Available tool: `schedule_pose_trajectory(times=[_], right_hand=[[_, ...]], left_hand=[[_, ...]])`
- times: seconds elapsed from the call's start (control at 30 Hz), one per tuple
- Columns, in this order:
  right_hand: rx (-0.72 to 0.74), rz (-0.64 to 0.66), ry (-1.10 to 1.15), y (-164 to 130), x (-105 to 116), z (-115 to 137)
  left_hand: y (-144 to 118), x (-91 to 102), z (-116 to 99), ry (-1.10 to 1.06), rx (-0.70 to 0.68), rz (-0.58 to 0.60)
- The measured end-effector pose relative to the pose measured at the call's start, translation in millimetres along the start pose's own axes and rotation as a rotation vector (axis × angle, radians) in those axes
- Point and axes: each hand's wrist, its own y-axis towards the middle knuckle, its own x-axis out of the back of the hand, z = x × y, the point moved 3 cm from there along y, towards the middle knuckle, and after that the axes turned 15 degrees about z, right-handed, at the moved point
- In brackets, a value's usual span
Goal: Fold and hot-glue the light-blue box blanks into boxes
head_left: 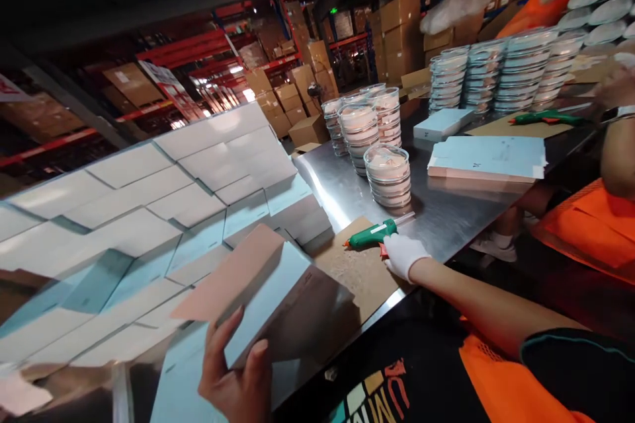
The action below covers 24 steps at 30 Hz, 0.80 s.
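Note:
My left hand, bare, grips the near corner of a flat-sided carton with light blue and pink faces, tilted above the table's near edge. My right hand wears a white glove and is closed on the handle of a green glue gun. The gun lies on a brown cardboard sheet on the steel table, nozzle pointing left. My forearm reaches in from the lower right.
Several rows of finished light blue cartons are stacked at left. Stacks of clear round lidded dishes stand mid-table, with taller stacks behind. Flat blue carton blanks and a second green glue gun lie by another person in an orange vest at right.

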Motion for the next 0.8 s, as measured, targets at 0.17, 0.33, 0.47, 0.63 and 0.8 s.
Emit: schedule_pose_trajectory(times=[0.17,0.33,0.47,0.63,0.8], right_hand=[[-0.01,0.12,0.127,17.4,5.2,-31.9],[0.006,0.239,0.372,34.2,16.9,-51.7],[-0.018,0.245,0.507,42.7,18.2,-60.6],[0.022,0.248,0.476,46.0,8.5,-53.9],[0.045,0.123,0.39,34.2,6.8,-38.5]], left_hand=[[5.5,-9.9,-3.7,-0.014,0.013,-0.005],[5.2,-17.0,3.2,0.011,-0.046,0.077],[2.4,-15.9,9.2,-0.033,0.032,0.081],[2.1,-12.6,7.4,-0.062,0.037,0.078],[5.7,-14.5,4.4,-0.041,0.038,0.079]])
